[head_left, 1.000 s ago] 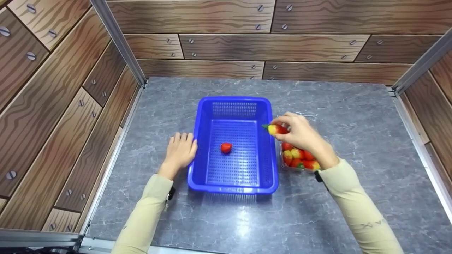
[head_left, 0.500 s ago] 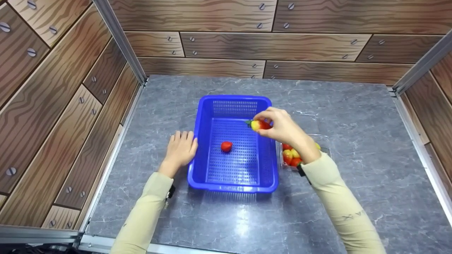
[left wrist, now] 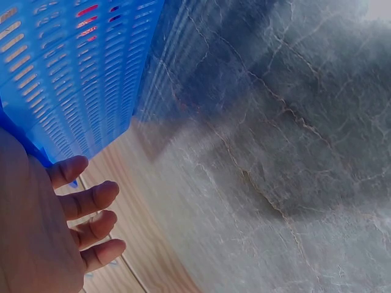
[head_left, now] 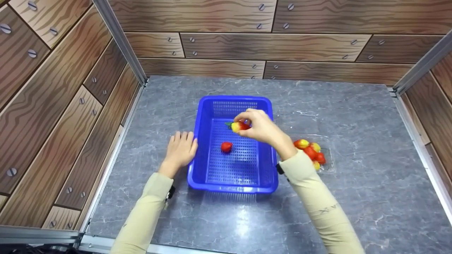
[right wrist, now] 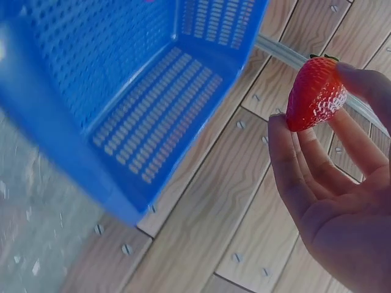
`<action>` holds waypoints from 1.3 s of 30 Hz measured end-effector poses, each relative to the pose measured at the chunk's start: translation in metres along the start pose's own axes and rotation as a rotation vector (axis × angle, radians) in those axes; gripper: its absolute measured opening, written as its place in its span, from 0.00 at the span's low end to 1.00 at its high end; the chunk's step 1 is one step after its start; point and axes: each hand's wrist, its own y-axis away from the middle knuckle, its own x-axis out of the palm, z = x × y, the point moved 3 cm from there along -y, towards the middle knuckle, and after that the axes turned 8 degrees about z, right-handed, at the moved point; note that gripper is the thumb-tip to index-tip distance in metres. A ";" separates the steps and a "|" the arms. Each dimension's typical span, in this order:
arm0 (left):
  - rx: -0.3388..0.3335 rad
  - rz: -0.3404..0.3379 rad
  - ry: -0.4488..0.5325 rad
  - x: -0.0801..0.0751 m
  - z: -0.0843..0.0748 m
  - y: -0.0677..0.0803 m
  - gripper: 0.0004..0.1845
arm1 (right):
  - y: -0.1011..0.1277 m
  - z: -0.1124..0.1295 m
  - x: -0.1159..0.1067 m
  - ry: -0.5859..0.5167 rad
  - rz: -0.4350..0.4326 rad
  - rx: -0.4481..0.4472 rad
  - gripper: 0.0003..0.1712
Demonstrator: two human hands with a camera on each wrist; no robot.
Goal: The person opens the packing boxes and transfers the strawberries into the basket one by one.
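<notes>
A red and yellow strawberry with green leaves (head_left: 240,126) is pinched between the thumb and fingers of my right hand (head_left: 261,127), over the far half of a blue perforated basket (head_left: 233,189). The right wrist view shows the same strawberry (right wrist: 316,93) at the fingertips, its red, shiny side facing the camera. Inside the basket, on its floor, lies one red strawberry (head_left: 226,147). My left hand (head_left: 180,150) rests against the basket's left rim, fingers extended. In the left wrist view that hand (left wrist: 61,220) is beside the basket's slotted wall (left wrist: 79,79).
Right of the basket stands a clear plastic box (head_left: 330,165) with several red and yellow strawberries, partly hidden by my right forearm. All stand on a grey marbled tabletop (head_left: 367,141), bordered by wood-patterned walls (head_left: 275,46) and metal rails.
My right hand has carried the strawberry leftward, from the basket's right rim to over its interior. The left hand and the strawberry in the basket have stayed in place.
</notes>
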 end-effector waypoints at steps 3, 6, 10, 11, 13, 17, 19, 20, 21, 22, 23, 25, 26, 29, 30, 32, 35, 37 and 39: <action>0.004 -0.003 0.002 0.000 0.000 -0.001 0.15 | -0.007 0.001 0.009 -0.024 0.020 0.022 0.20; 0.006 0.001 0.000 -0.001 0.000 -0.001 0.15 | -0.015 0.002 0.018 -0.040 0.053 0.043 0.19; 0.004 0.000 0.000 -0.002 0.001 -0.002 0.16 | -0.024 0.004 0.031 -0.037 0.093 0.036 0.19; 0.003 -0.004 -0.001 -0.002 0.001 -0.002 0.16 | -0.026 0.004 0.034 -0.034 0.099 0.032 0.18; 0.000 -0.004 -0.002 -0.002 0.001 -0.002 0.16 | -0.031 0.005 0.040 -0.029 0.109 0.031 0.18; -0.006 0.002 -0.002 -0.002 0.002 -0.002 0.16 | -0.036 0.005 0.053 -0.014 0.133 0.056 0.17; -0.007 0.008 -0.001 -0.002 0.002 -0.002 0.16 | -0.037 0.006 0.059 -0.001 0.155 0.068 0.17; -0.006 0.008 -0.001 -0.002 0.002 -0.002 0.15 | -0.038 0.006 0.062 0.009 0.170 0.075 0.18; -0.007 0.008 -0.004 -0.002 0.001 -0.002 0.15 | -0.038 0.006 0.066 0.019 0.189 0.083 0.18; -0.007 0.007 -0.007 -0.002 0.001 -0.002 0.15 | -0.038 0.006 0.070 0.034 0.206 0.087 0.18; -0.007 0.005 -0.008 -0.002 0.001 -0.002 0.15 | -0.038 0.006 0.073 0.052 0.222 0.087 0.17; -0.006 0.003 -0.006 -0.002 0.001 -0.002 0.15 | -0.037 0.006 0.081 0.087 0.255 0.094 0.16; -0.006 0.000 -0.006 -0.002 0.001 -0.002 0.15 | -0.037 0.006 0.084 0.105 0.271 0.095 0.15; -0.004 -0.005 0.001 -0.002 0.001 -0.002 0.15 | -0.036 0.008 0.094 0.140 0.311 0.089 0.11; -0.003 -0.008 0.000 -0.001 0.001 -0.003 0.15 | -0.035 0.009 0.097 0.152 0.321 0.084 0.10; -0.001 -0.014 0.002 -0.001 0.001 -0.003 0.15 | -0.034 0.010 0.102 0.172 0.334 0.075 0.08; -0.002 -0.016 0.004 0.000 0.001 -0.003 0.15 | -0.032 0.011 0.109 0.205 0.350 0.068 0.06; -0.005 -0.013 0.010 0.001 0.001 -0.001 0.15 | -0.031 0.011 0.114 0.220 0.361 0.066 0.06; -0.009 -0.006 0.011 0.001 0.001 0.000 0.15 | -0.030 0.010 0.119 0.233 0.374 0.067 0.06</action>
